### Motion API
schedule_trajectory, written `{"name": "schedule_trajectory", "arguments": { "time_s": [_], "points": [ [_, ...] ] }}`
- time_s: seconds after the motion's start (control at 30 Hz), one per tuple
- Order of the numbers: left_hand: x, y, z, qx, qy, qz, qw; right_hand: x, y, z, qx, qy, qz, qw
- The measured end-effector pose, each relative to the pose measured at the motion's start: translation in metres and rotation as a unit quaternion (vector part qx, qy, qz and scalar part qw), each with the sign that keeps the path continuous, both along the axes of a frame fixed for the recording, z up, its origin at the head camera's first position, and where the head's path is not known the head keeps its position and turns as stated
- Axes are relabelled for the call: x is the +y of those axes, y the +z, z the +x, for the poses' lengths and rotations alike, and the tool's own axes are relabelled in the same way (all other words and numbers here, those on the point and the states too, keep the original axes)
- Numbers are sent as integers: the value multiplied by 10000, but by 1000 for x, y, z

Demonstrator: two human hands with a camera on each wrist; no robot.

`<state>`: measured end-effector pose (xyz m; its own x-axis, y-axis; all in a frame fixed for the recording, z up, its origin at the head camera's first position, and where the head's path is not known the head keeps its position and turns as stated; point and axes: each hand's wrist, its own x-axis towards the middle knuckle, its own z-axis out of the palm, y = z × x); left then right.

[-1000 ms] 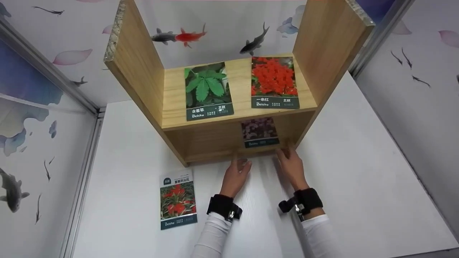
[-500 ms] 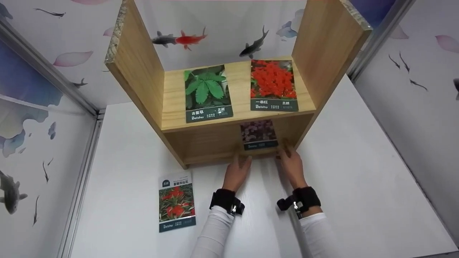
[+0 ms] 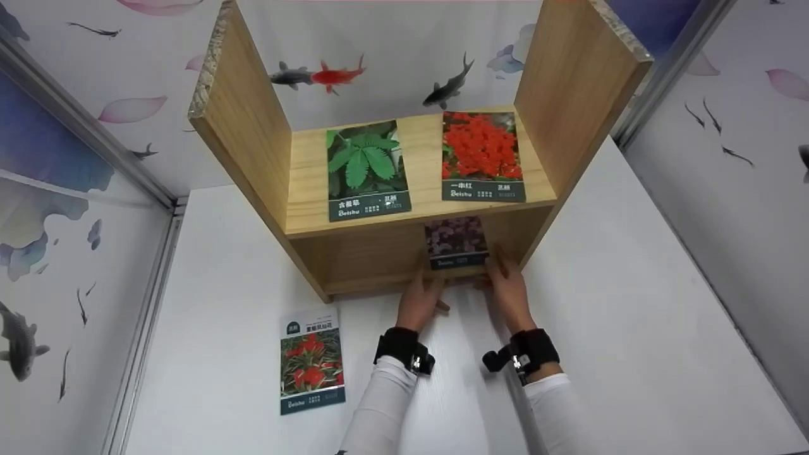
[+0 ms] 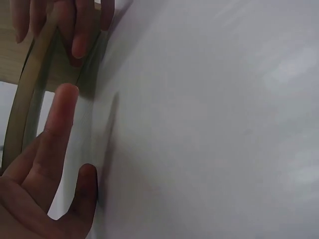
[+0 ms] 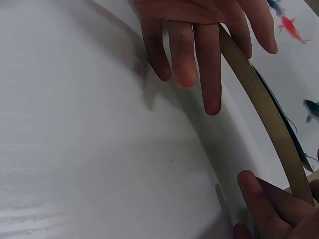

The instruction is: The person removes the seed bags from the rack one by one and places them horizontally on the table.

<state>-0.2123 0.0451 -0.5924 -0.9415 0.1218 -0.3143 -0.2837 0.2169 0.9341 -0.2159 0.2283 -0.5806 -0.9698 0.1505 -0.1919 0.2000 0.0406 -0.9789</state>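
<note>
Purple-flower packet [image 3: 456, 243] in the lower compartment [image 3: 370, 259], between fingers of left hand [image 3: 418, 303] and right hand [image 3: 510, 296]. Fingers mostly straight, unclenched. Right hand's thumb at packet's near corner, closer than half a second ago.

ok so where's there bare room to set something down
Bare: table right of the wooden shelf; lower compartment left of the purple-flower packet. Crowded: around that packet, with left grip and right grip close.
</note>
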Motion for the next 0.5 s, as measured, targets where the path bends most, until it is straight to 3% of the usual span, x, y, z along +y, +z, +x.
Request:
{"name": "schedule_trajectory", "arguments": {
  "time_s": [0.23,0.5],
  "points": [
    [1,-1,-4,101,-102,66,9999,-4,-1,-4,44,-11,-122,9999],
    [6,-4,-8,202,10,-60,9998,-11,-2,-7,-280,-115,711,9970]
  ]
}}
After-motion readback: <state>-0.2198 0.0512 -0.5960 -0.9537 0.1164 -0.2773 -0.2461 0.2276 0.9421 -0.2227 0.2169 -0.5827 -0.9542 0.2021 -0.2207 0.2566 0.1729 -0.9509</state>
